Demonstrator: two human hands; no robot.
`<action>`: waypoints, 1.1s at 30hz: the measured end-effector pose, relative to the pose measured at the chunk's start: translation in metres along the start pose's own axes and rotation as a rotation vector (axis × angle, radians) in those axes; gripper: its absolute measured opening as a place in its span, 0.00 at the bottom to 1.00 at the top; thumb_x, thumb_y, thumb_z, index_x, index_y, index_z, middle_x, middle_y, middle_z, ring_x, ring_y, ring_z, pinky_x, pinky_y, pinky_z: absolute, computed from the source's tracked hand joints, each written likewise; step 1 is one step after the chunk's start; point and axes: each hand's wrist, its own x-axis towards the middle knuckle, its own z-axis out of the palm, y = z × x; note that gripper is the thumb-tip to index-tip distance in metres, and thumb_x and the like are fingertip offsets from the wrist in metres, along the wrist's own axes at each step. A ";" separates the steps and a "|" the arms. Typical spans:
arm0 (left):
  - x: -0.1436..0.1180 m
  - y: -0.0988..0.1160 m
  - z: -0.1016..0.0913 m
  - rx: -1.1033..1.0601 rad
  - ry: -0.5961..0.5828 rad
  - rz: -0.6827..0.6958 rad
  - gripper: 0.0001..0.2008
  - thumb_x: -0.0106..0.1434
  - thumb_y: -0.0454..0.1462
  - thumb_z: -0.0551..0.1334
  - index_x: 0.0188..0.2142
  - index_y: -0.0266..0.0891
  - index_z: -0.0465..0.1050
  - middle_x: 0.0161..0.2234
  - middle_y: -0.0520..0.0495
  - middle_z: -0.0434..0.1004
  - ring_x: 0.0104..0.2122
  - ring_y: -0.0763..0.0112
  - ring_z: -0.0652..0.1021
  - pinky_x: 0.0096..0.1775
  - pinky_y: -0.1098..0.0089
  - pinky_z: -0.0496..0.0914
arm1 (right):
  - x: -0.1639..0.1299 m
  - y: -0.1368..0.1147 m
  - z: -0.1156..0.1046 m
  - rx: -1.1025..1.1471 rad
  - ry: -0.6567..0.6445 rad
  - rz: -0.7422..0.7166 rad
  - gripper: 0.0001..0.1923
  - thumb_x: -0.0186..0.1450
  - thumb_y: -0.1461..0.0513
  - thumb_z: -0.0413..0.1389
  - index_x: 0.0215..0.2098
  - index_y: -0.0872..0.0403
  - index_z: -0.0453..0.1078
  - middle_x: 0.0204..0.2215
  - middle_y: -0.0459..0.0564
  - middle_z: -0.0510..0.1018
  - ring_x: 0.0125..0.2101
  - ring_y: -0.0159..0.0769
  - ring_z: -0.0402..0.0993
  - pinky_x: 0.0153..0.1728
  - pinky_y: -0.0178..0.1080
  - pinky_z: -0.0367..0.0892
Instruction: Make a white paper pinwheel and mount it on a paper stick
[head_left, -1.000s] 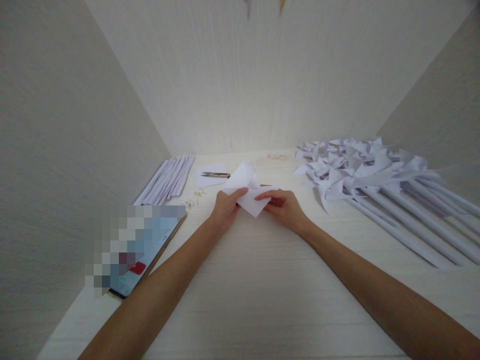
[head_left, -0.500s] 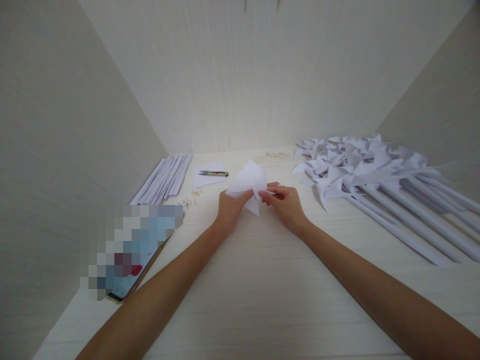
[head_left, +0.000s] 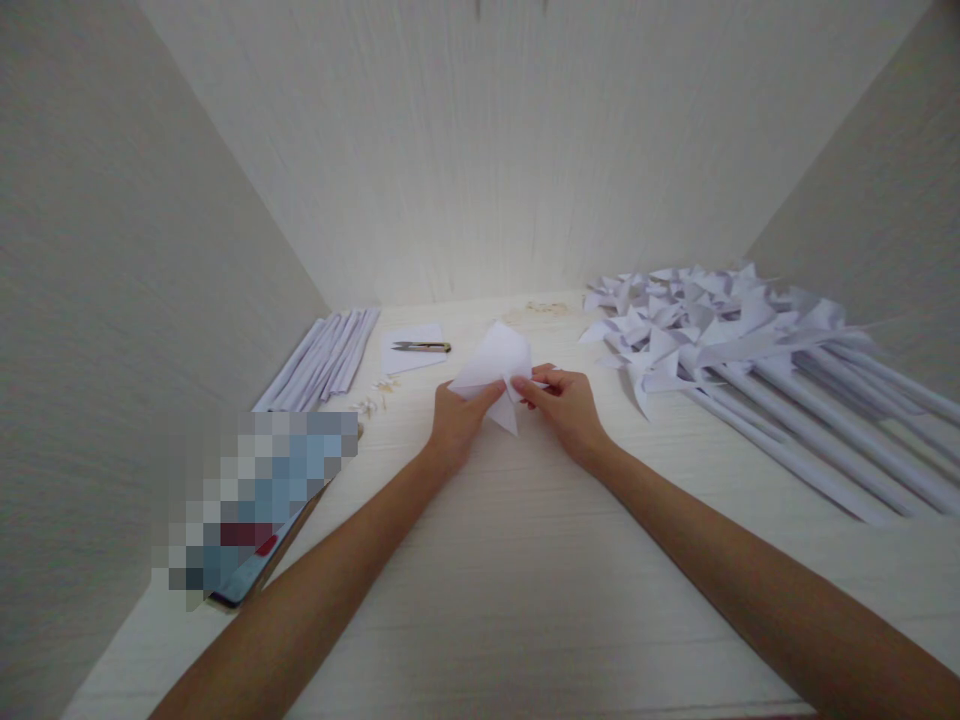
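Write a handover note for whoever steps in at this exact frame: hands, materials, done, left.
Left hand and right hand: both pinch one folded white paper piece above the table.
Materials: paper sticks far left; snips on a paper square behind the hands.
Done: pile of finished pinwheels on the right.
Left: this piece is only partly folded, no stick attached.

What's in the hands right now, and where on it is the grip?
A folded white paper piece, held above the table by both hands: left hand pinches its lower left edge, right hand its right side.

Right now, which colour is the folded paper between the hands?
White, plain; the head view shows it.
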 end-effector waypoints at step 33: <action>-0.002 0.000 0.003 -0.068 0.072 -0.029 0.11 0.39 0.36 0.67 0.24 0.33 0.74 0.22 0.47 0.76 0.23 0.68 0.75 0.28 0.69 0.68 | -0.001 0.002 0.004 0.050 0.070 -0.033 0.10 0.46 0.59 0.61 0.18 0.55 0.65 0.27 0.46 0.69 0.24 0.28 0.65 0.23 0.33 0.61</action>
